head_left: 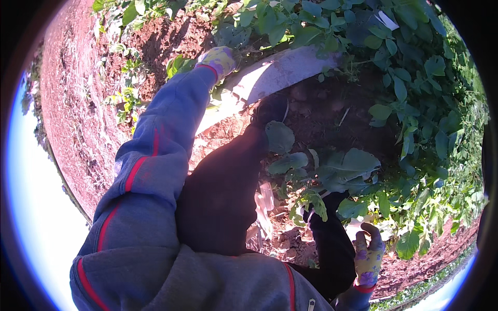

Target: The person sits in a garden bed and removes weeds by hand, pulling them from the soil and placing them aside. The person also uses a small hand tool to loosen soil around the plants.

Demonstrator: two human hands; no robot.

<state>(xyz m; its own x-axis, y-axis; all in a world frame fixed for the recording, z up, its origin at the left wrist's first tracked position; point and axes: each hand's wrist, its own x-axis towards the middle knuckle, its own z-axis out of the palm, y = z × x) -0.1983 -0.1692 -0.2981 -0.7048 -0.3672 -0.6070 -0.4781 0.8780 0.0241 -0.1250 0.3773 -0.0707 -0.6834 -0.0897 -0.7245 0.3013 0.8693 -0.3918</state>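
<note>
My left hand, in a pale yellow glove with purple patches, reaches forward to the base of leafy green plants. Its fingers look curled in; whatever they may hold is hidden among leaves. Beside that hand a pale strip of sheeting curves over the soil, partly in bright sun. My right hand, in a matching glove with dark fingertips, is low at the right near more leaves. Its fingers are bent but apart, and nothing shows between them.
Dense foliage fills the right side. Broad leaves hang between my dark-trousered legs. A dark shoe rests against the pale strip. Reddish bare soil stretches along the left, with small plants at its edge.
</note>
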